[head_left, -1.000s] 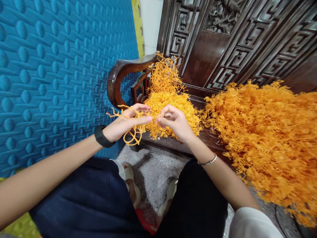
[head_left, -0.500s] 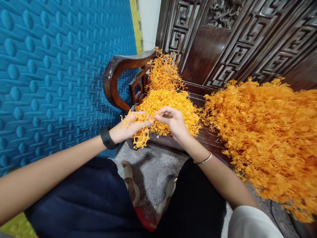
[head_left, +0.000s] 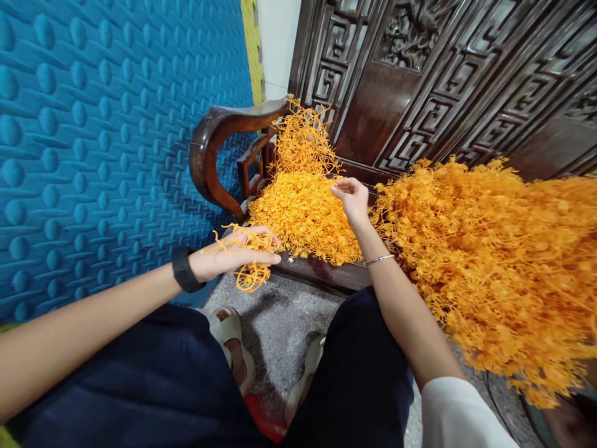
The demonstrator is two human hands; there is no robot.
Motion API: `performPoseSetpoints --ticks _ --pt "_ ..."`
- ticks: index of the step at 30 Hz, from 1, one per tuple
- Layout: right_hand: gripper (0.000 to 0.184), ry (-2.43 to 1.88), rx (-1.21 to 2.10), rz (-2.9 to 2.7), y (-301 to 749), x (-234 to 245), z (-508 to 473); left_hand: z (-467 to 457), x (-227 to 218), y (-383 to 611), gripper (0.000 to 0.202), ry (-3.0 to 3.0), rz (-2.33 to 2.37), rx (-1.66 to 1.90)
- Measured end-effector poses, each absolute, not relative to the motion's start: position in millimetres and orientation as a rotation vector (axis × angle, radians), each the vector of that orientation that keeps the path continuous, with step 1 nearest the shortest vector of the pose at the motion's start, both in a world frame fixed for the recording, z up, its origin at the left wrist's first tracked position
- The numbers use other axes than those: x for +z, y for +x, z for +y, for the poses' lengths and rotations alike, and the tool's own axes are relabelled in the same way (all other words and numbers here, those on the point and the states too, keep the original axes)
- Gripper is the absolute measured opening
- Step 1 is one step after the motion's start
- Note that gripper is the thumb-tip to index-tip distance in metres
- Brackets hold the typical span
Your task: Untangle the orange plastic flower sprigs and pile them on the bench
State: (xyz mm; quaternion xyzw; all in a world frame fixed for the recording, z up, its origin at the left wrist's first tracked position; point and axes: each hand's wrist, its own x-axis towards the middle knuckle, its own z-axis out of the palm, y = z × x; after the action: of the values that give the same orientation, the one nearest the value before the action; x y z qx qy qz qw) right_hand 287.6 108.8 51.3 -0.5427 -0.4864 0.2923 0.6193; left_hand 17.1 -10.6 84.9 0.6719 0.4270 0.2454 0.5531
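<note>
Loosely, the left grip (head_left: 247, 255) holds looping, branched orange strands (head_left: 254, 274), the right grip (head_left: 352, 198) narrow.

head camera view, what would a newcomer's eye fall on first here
Most likely the big, fluffy orange heap filling the right side, with a smaller orange pile at the middle, on the seat of a carved dark wooden bench. The bumpy blue mat on the left makes a strong contrast. Next come the hands: the left hand holds loose orange strands, and the right hand is by the smaller pile.
</note>
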Motion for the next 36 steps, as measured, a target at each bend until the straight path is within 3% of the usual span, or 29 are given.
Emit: performPoseSetpoints --ticks 7,10,12,15,17,22,29,36 --pt "0.024 -1.200 0.508 -1.437 272 36 125 -1 73 14 0.046 1.343 0.842 0.530" --pt "0.019 -1.186 0.440 -1.569 263 42 109 0 78 12 0.058 1.295 0.838 0.521" --pt "0.011 -1.137 0.601 -1.672 249 50 87 -1 83 12 0.065 1.254 0.848 0.536" --pt "0.024 -0.972 1.067 -1.832 226 64 49 -2 90 13 0.075 1.217 0.891 0.592" --pt "0.023 -0.889 1.192 -1.933 214 71 29 -1 93 14 0.077 1.229 0.960 0.654" --pt "0.014 -0.903 1.100 -1.958 208 72 19 6 90 12 0.065 1.273 1.037 0.741" --pt "0.028 -0.858 1.385 -1.630 204 69 19 14 87 14 0.018 1.335 0.991 0.817" --pt "0.033 -0.869 1.355 -1.420 207 72 22 13 94 17 0.010 1.338 0.961 0.819"
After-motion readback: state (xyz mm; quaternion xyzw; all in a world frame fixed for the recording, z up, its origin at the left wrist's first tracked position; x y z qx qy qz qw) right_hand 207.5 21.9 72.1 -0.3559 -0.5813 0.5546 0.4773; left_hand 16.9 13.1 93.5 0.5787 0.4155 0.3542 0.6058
